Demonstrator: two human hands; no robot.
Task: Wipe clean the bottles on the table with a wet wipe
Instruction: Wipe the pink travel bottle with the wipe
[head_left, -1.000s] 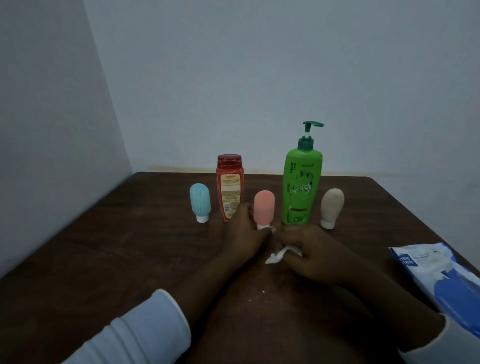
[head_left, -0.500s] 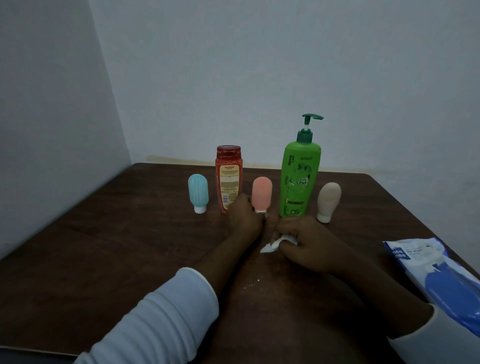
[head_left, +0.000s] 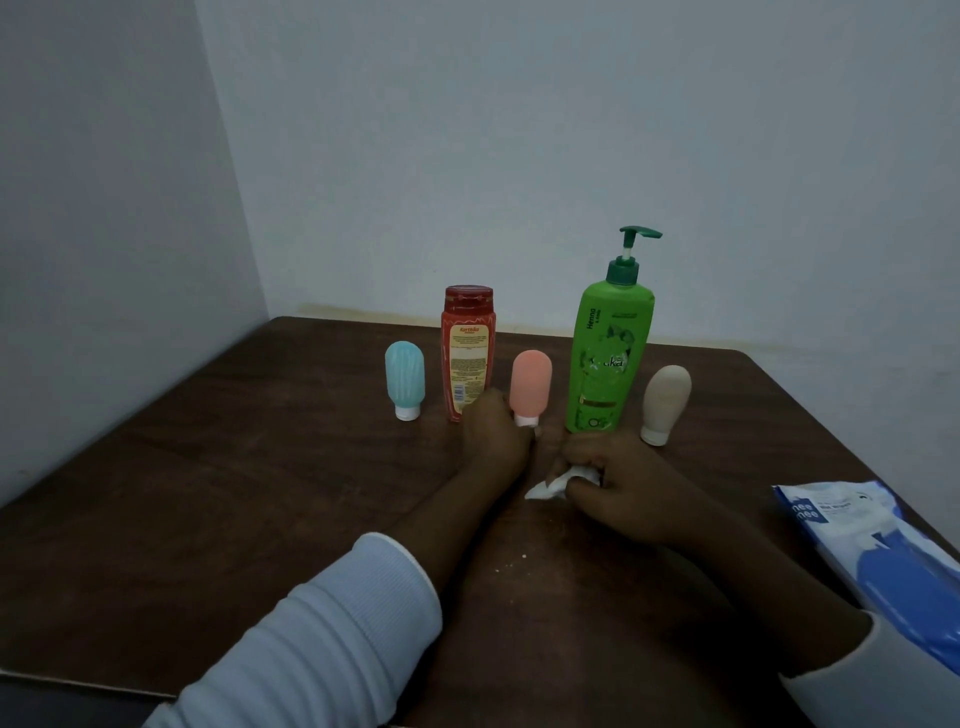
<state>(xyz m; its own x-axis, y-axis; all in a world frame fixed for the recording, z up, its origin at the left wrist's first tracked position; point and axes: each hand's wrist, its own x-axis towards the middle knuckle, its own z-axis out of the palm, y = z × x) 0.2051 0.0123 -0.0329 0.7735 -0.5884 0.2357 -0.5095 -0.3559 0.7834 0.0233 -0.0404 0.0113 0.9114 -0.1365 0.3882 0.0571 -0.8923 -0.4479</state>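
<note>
Several bottles stand in a row at the back of the brown table (head_left: 208, 493): a light blue tube (head_left: 404, 378), a red bottle (head_left: 467, 348), a pink tube (head_left: 530, 384), a tall green pump bottle (head_left: 609, 358) and a beige tube (head_left: 665, 402). My left hand (head_left: 493, 439) rests by the white cap of the pink tube, fingers closed around its base. My right hand (head_left: 618, 483) lies on the table in front of the green bottle, shut on a crumpled white wet wipe (head_left: 558, 480).
A blue and white pack of wipes (head_left: 883, 551) lies at the table's right edge. Small white crumbs (head_left: 511, 561) dot the table between my forearms. Walls close off the left and back sides.
My head has tipped and shifted, so the bottles sit higher in view. Both hands stay in nearly the same spot, the left at the pink tube, the right holding the wipe.
</note>
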